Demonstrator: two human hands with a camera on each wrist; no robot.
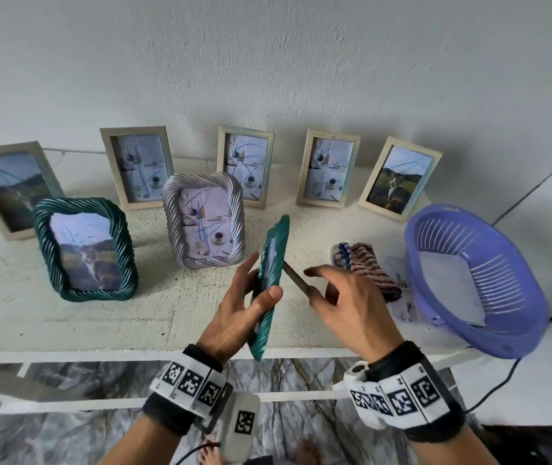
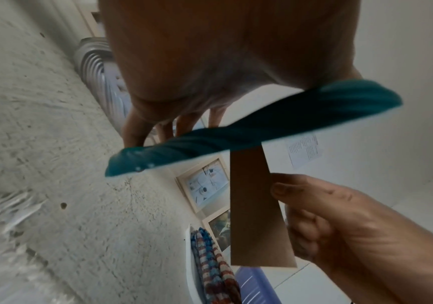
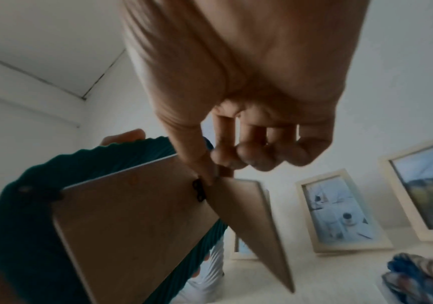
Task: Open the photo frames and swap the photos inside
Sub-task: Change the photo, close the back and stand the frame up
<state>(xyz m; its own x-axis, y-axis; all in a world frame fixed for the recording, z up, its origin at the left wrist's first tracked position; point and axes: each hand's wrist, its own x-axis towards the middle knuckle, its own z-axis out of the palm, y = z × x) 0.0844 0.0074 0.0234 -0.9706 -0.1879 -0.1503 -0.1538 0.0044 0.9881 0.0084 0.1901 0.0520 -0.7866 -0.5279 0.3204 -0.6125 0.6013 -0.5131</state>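
A teal twisted-rope photo frame (image 1: pixel 272 250) is held edge-on above the table's front edge. My left hand (image 1: pixel 257 283) grips it, thumb on the near side and fingers on its glass side. From its brown backing board (image 3: pixel 132 216) a brown stand flap (image 1: pixel 296 280) swings out on a small black hinge (image 3: pixel 199 190). My right hand (image 1: pixel 314 286) pinches that flap (image 2: pixel 254 205) between thumb and forefinger, with the other fingers curled. The photo inside the held frame is hidden.
A dark green rope frame (image 1: pixel 86 250) with a cat photo and a silver rope frame (image 1: pixel 204 219) stand on the white table (image 1: pixel 100 330). Several beige frames (image 1: pixel 246 164) lean along the wall. At the right are a striped cloth (image 1: pixel 365 263) and a purple basket (image 1: pixel 502 337) holding papers.
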